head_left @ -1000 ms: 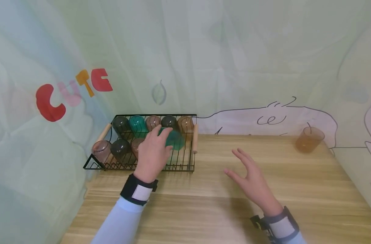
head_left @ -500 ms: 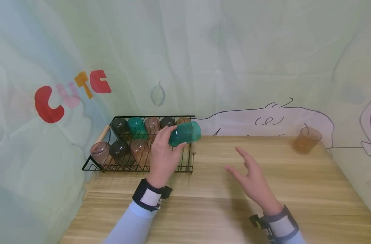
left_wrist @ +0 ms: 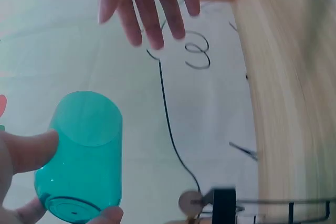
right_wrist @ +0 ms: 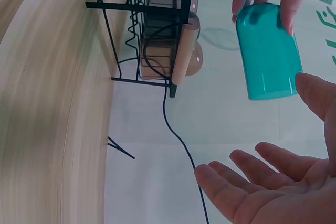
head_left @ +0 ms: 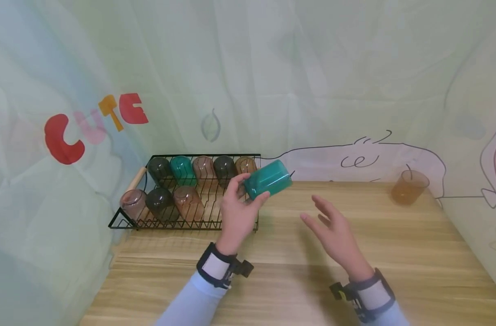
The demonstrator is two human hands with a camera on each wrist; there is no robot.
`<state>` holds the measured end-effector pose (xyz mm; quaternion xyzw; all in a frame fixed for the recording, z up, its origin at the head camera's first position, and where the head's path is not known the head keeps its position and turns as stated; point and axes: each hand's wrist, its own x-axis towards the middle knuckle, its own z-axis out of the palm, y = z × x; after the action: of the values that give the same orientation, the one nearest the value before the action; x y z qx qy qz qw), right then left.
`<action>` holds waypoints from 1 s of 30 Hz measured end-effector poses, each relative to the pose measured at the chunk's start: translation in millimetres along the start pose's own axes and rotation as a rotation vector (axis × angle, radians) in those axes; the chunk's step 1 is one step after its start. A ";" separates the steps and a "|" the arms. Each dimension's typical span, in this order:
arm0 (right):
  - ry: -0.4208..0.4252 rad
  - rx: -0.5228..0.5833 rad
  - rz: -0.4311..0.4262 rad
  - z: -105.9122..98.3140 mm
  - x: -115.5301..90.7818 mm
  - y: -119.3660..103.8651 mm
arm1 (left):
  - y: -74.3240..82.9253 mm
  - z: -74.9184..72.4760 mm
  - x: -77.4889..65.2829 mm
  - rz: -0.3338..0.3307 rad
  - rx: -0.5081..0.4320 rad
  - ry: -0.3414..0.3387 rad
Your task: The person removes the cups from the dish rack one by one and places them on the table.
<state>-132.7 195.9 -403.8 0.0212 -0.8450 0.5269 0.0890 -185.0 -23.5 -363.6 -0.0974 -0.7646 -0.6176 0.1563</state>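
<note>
A teal see-through glass [head_left: 269, 179] is tilted in the air, its mouth toward the right. My left hand [head_left: 239, 217] pinches it near its base between thumb and fingers; the left wrist view shows the thumb on one side of the glass [left_wrist: 81, 156]. To the right my right hand [head_left: 339, 242] hovers above the table with fingers spread, holding nothing. In the right wrist view its fingers lie below the glass [right_wrist: 268, 56], apart from it. Behind and left of the left hand stands a black wire rack [head_left: 215, 225] with several upside-down glasses in two rows.
An amber glass [head_left: 409, 188] stands upright at the table's back right. Wooden handles [head_left: 136, 179] sit on the rack's ends. A printed curtain [head_left: 313, 90] hangs behind the wooden table [head_left: 288, 280] and along its sides.
My left hand has lifted the teal glass out of the rack's front row, tipped it sideways and carried it right. My right hand has stayed nearly in place.
</note>
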 end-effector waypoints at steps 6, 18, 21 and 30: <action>-0.009 0.058 0.024 3.8 4.2 -3.4 | 26.6 4.6 -8.5 -0.098 -0.031 -0.057; -0.054 0.103 0.029 10.6 15.8 -15.8 | -8.1 25.8 -11.0 -0.101 -0.089 -0.104; -0.066 0.124 0.025 10.8 16.3 -26.4 | -9.3 27.8 -12.3 -0.109 -0.112 -0.110; -0.040 0.182 0.058 15.2 21.5 -16.2 | -11.4 30.5 -18.5 -0.139 -0.080 -0.153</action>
<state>-153.7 176.3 -392.2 0.0151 -0.7956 0.6032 0.0545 -175.2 4.5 -386.4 -0.0971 -0.7539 -0.6478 0.0504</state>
